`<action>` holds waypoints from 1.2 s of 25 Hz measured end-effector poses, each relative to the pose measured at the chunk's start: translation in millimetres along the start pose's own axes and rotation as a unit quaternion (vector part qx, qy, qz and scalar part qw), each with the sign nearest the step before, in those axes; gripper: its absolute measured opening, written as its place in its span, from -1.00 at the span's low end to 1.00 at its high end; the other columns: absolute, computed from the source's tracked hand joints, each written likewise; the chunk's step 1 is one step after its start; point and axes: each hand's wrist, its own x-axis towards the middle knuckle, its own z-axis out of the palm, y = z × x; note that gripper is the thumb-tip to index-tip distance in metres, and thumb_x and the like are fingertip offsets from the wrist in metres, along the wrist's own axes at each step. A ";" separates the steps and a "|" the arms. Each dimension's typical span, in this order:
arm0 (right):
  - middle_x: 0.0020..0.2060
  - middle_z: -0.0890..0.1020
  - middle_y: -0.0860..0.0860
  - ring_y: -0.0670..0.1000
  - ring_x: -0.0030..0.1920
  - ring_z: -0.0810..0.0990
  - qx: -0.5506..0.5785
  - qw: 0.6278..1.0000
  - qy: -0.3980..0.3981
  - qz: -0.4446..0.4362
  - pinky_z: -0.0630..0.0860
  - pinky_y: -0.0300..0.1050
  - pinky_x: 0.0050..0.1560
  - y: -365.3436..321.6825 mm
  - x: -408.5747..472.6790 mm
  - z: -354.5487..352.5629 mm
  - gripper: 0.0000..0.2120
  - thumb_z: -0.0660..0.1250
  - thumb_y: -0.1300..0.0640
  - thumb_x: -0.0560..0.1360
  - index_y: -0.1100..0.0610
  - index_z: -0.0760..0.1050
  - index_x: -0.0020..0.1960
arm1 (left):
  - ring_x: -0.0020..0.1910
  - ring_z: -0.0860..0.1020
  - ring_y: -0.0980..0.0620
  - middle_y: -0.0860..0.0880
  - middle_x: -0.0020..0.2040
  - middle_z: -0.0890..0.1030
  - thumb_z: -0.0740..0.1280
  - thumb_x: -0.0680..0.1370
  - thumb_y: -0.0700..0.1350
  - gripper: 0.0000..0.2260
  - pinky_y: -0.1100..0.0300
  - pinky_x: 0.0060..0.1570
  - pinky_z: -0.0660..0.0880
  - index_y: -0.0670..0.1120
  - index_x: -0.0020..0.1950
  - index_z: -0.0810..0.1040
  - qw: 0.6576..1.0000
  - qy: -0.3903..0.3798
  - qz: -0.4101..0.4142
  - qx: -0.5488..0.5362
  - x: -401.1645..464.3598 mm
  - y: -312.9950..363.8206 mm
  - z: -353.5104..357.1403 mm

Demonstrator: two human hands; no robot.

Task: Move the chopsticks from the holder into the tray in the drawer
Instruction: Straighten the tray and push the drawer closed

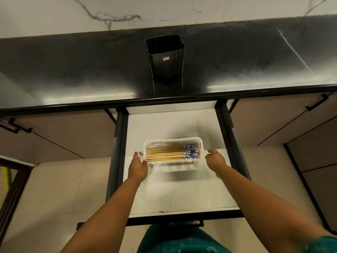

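Left hand pressing against the left end of the white tray, fingers spread and loosely open, not closed round it. Right hand hovering just beside the tray's right end, fingers relaxed, gripping nothing; touching or not, impossible to tell. Chopsticks lying flat, side by side, inside the tray, blue-patterned ends pointing right. Tray sitting in the open white drawer. Black holder standing upright on the dark counter beyond.

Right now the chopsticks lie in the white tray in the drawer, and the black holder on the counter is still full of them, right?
Not quite. In the head view the holder is empty; the chopsticks do lie in the white tray in the drawer.
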 end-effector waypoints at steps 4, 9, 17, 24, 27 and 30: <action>-0.01 0.57 0.11 0.03 -0.15 0.51 -0.066 0.996 0.013 -0.065 0.45 -0.10 -0.18 15.4 -29.7 -8.2 -0.77 0.27 0.11 0.56 0.11 0.40 0.19 | 0.26 0.47 -0.12 -0.10 0.29 0.51 0.30 0.57 -0.08 -0.69 0.09 0.19 0.43 -0.09 0.30 0.44 0.984 0.080 0.149 0.055 -43.7 -17.1 5.0; 0.01 0.61 0.04 -0.03 -0.10 0.52 -0.141 0.955 0.071 -0.250 0.46 -0.20 -0.09 37.4 -89.7 -5.9 -0.90 0.33 0.07 0.52 0.06 0.45 -0.03 | 0.10 0.52 0.01 -0.01 0.08 0.61 0.32 0.53 0.01 -0.90 0.16 0.09 0.45 0.00 -0.04 0.53 0.942 0.126 0.289 0.117 -95.6 -32.6 8.8; 0.55 0.06 0.17 0.19 0.55 0.00 -0.296 0.834 0.220 -0.409 0.04 0.09 0.49 132.5 -204.5 22.6 -0.33 0.10 -0.15 0.59 0.19 0.03 0.55 | 0.55 -0.14 -0.05 -0.07 0.58 -0.12 0.11 0.60 0.10 -0.37 -0.01 0.49 -0.12 -0.11 0.56 -0.06 0.859 0.135 0.395 0.297 -191.2 -115.9 11.0; 0.48 -0.43 0.19 0.18 0.45 -0.49 -0.429 0.846 0.071 -0.310 -0.33 0.10 0.44 159.1 -202.8 23.7 -0.15 0.06 -0.17 0.58 0.16 -0.52 0.44 | 0.48 -0.38 -0.08 -0.10 0.50 -0.42 0.05 0.59 0.18 -0.24 -0.02 0.46 -0.27 -0.11 0.46 -0.44 0.867 0.052 0.280 0.408 -196.1 -143.6 -7.4; 0.44 -0.50 0.17 0.18 0.42 -0.52 -0.437 0.848 0.044 -0.297 -0.33 0.11 0.42 143.8 -188.1 20.2 -0.08 0.12 -0.16 0.56 0.15 -0.57 0.40 | 0.45 -0.43 -0.10 -0.11 0.47 -0.47 0.10 0.57 0.20 -0.17 -0.05 0.44 -0.28 -0.12 0.43 -0.48 0.861 0.027 0.257 0.437 -177.5 -127.3 -10.1; 0.40 -0.55 0.15 0.18 0.41 -0.54 -0.441 0.851 0.020 -0.285 -0.32 0.13 0.42 116.1 -165.9 15.9 -0.05 0.15 -0.15 0.55 0.13 -0.62 0.37 | 0.45 -0.44 -0.12 -0.12 0.45 -0.50 0.14 0.54 0.23 -0.11 -0.06 0.44 -0.28 -0.13 0.44 -0.48 0.859 0.029 0.241 0.450 -151.9 -105.9 -12.2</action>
